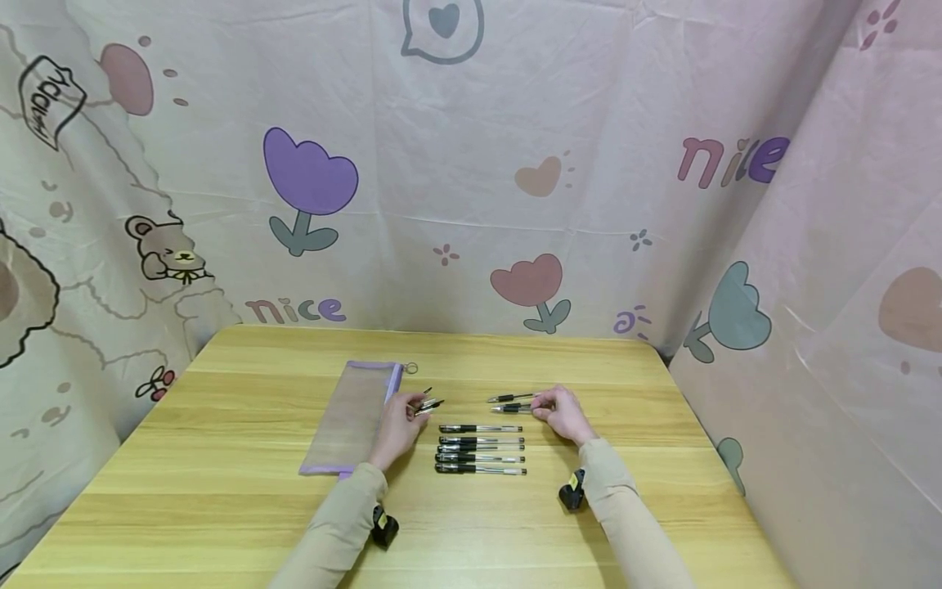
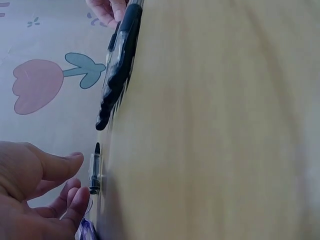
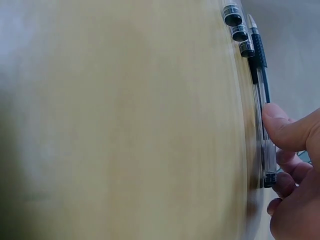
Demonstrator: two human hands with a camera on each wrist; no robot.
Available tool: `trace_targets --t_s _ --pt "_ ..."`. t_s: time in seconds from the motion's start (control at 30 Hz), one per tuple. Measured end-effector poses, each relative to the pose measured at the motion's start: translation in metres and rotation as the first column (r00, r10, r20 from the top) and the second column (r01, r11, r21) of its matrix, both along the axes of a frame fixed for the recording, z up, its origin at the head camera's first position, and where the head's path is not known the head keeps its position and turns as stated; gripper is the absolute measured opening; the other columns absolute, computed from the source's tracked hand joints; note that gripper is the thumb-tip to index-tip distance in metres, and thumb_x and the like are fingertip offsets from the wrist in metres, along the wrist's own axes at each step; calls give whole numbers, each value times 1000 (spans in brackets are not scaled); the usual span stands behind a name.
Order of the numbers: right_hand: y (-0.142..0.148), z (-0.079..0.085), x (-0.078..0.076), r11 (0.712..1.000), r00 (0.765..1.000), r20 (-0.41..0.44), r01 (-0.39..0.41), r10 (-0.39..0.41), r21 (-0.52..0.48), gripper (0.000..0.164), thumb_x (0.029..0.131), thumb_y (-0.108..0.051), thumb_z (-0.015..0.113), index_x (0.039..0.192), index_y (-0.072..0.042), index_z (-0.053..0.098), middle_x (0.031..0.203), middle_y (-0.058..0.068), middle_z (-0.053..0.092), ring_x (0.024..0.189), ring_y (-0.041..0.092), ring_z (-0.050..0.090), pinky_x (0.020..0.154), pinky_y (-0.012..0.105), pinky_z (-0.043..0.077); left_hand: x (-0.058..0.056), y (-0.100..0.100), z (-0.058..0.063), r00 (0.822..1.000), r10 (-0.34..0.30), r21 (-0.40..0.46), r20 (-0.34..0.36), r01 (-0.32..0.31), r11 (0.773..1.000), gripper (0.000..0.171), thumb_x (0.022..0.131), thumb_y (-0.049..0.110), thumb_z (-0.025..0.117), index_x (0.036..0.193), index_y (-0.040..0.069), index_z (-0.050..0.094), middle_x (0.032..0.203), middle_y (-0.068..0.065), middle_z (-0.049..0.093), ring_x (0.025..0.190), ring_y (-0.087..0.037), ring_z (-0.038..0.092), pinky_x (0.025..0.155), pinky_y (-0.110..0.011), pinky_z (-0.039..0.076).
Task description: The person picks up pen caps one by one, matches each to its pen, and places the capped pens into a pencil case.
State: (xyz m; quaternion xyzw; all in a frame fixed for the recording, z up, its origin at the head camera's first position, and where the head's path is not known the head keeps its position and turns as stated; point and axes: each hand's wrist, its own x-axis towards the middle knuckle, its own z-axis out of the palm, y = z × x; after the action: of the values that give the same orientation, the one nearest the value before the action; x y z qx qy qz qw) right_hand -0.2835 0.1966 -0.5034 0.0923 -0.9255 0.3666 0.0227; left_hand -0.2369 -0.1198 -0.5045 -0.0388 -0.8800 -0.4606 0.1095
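At the right, my right hand (image 1: 563, 414) pinches the rear part of an uncapped gel pen (image 3: 265, 80), thumb on its clear barrel. Just behind it lies another uncapped pen (image 1: 504, 398), its tip pointing left. Several capped black pens (image 1: 478, 448) form a row in front, between the hands. My left hand (image 1: 398, 427) is beside loose pen caps (image 1: 430, 406). In the left wrist view its thumb and fingers are apart, close to a clear cap (image 2: 95, 172) with a black end. Whether a fingertip touches a cap is hard to tell.
A see-through zip pouch (image 1: 346, 417) with purple edging lies flat at the left, partly under my left hand. A key ring (image 1: 411, 368) sits at its far corner. Printed curtains (image 1: 441, 270) hang behind the wooden table (image 1: 221, 458) and at its sides.
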Motion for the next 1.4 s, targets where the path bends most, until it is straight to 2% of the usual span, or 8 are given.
trace_targets --t_s 0.2,0.33,0.43,0.73,1.1,1.4 --pt "0 -2 1 999 1000 8 -18 18 -36 8 89 2 70 92 -3 75 114 17 68 104 31 60 96 49 47 -3 -1 2 999 23 -20 41 -22 1000 39 84 -3 74 122 -5 66 110 -21 65 97 -30 61 88 -45 53" --pt "1 -3 3 999 1000 3 -20 20 -46 8 89 2 69 93 -3 75 111 17 67 103 30 59 97 49 47 -5 -2 3 999 25 -55 41 -23 998 41 80 -7 73 121 -6 66 111 -21 65 102 -33 61 94 -50 51" --pt "0 -3 4 998 1000 2 -15 15 -53 8 89 1 69 93 -3 74 111 18 67 104 31 59 97 50 47 -7 -4 3 999 25 -75 45 -22 997 42 78 -10 73 119 -6 66 107 -21 65 100 -33 60 94 -49 50" --pt "-2 -2 7 995 1000 23 -7 9 -96 9 89 2 68 95 -2 74 118 21 66 113 37 59 104 55 45 -11 -7 3 999 26 -80 32 -23 996 36 76 -12 72 111 -5 68 89 -15 67 84 -27 61 80 -37 47" --pt "-3 -3 10 996 1000 25 -1 4 -88 8 90 -1 69 96 -3 75 111 16 66 102 28 59 96 49 48 -11 -7 2 999 29 -89 26 -27 996 27 79 -10 69 106 -5 69 86 -14 68 79 -22 61 75 -31 47" --pt "-2 -3 11 996 1000 9 -3 4 -93 9 90 0 68 96 -3 74 117 19 68 106 31 61 98 49 47 -11 -6 3 1000 15 -116 22 -12 993 25 82 -10 64 105 -7 69 84 -12 69 78 -21 61 73 -33 50"
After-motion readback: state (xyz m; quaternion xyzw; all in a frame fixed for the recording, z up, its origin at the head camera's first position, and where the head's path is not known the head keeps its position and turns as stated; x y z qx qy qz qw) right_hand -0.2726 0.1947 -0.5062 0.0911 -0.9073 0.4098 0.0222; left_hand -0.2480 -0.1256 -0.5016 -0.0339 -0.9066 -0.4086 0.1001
